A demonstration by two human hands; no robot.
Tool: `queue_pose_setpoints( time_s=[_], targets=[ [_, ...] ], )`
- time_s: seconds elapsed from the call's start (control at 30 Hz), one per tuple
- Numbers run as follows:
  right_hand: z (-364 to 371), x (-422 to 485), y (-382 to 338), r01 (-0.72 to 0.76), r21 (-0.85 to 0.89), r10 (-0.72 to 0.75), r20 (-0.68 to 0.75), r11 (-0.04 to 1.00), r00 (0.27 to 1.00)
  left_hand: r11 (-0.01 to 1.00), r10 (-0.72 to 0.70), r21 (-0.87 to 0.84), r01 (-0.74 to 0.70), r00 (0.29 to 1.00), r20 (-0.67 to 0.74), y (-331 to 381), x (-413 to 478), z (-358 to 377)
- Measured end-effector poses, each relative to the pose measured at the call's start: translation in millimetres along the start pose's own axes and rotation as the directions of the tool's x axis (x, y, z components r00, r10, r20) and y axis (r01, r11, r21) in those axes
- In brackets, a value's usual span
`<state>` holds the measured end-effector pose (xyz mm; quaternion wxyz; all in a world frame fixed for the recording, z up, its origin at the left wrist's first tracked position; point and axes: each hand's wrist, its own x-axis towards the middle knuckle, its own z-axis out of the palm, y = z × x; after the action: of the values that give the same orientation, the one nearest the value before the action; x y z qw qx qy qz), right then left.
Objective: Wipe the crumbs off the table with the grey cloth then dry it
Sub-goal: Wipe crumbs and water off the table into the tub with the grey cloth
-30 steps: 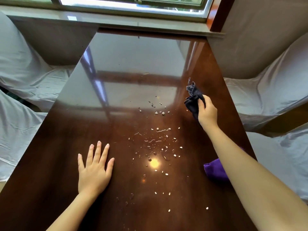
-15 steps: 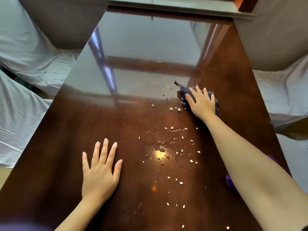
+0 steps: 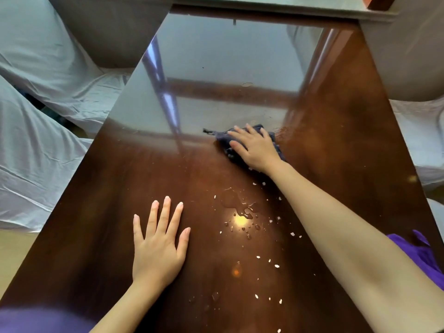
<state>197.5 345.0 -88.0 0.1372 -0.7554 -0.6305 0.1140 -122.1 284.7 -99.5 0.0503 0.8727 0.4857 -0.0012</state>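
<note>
Right hand flat on the grey cloth, mid-table.

The right hand [image 3: 255,150] presses palm-down, fingers spread, on the bunched grey cloth [image 3: 222,137] lying on the glossy brown table [image 3: 120,200]. Nearer the person, crumbs [image 3: 258,257] and water droplets [image 3: 240,205] scatter. The left hand [image 3: 157,246] rests released, flat. A purple cloth [image 3: 422,255] lies beside the right forearm.

Home dining nook: glossy wooden table [image 3: 120,200], sheet-draped seats [image 3: 36,145], window ledge [image 3: 288,3].

The table [image 3: 149,179] was dark brown wood with a glossy, mirror-like lacquer. The grey cloth [image 3: 223,137] was matt, soft fabric. The purple cloth [image 3: 422,255] at lower right looked matt and fleecy. Wrinkled white fabric [image 3: 36,152] covered the seats at left.
</note>
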Motion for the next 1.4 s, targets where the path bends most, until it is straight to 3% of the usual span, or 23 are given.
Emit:
queue_pose_setpoints(
  time_s=[0.3, 0.53, 0.63, 0.73, 0.8, 0.87, 0.93, 1.0, 1.1, 1.23, 1.33, 1.4],
  targets=[
    [16.1, -126.2, -70.8, 0.271, 0.035, -0.273, 0.154, 0.962, 0.95, 1.0, 0.003, 0.007, -0.003, 1.0, -0.005, -0.9, 1.0, 1.1],
    [24.0, -227.5, -96.2, 0.363, 0.04, -0.36, 0.269, 0.931, 0.893, 1.0, 0.017, 0.011, -0.017, 1.0, -0.005, -1.0, 0.4, 1.3],
    [27.5, -260.6, -100.2, 0.393, 0.035, -0.389, 0.246, 0.919, 0.888, 1.0, 0.001, 0.013, -0.001, 1.0, -0.015, -1.5, 0.6, 4.3],
    [30.4, -282.5, -104.5, 0.418, -0.024, -0.415, 0.086, 0.908, 0.906, 1.0, -0.007, -0.007, 0.007, 1.0, -0.028, -1.6, 0.8, 5.6],
    [25.7, -288.5, -104.2, 0.347, 0.166, -0.34, -0.073, 0.923, 0.938, 1.0, -0.007, -0.013, 0.006, 1.0, -0.03, -1.8, 0.6, 7.5],
    [11.3, -283.8, -100.9, 0.22, 0.409, -0.139, -0.218, 0.886, 0.966, 1.0, -0.007, -0.018, 0.007, 1.0, -0.026, -2.4, 0.6, 9.0],
    [-11.7, -267.3, -93.0, 0.109, 0.538, 0.074, -0.308, 0.836, 0.948, 1.0, -0.006, -0.026, 0.005, 1.0, -0.021, -2.8, 0.9, 9.2],
    [-39.0, -243.5, -78.7, 0.07, 0.546, 0.183, -0.394, 0.835, 0.901, 0.999, 0.0, -0.032, 0.0, 1.0, -0.015, -2.7, 0.3, 8.7],
    [-76.8, -203.3, -46.4, 0.044, 0.437, 0.183, -0.465, 0.898, 0.866, 0.999, -0.001, -0.035, 0.001, 1.0, -0.017, -2.0, -0.8, 7.6],
    [-88.6, -151.7, -0.7, -0.07, 0.276, 0.164, -0.332, 0.959, 0.929, 0.999, -0.001, -0.033, 0.0, 1.0, -0.022, -1.8, -0.2, 8.2],
    [-67.9, -130.4, 23.6, -0.103, 0.14, 0.112, -0.061, 0.985, 0.992, 1.0, -0.007, -0.018, 0.006, 0.999, -0.033, -2.6, 0.2, 9.7],
    [-48.7, -127.9, 33.7, -0.067, 0.056, 0.062, 0.086, 0.996, 0.994, 1.0, -0.009, -0.017, 0.008, 0.999, -0.042, -2.6, 0.6, 11.0]
  ],
)
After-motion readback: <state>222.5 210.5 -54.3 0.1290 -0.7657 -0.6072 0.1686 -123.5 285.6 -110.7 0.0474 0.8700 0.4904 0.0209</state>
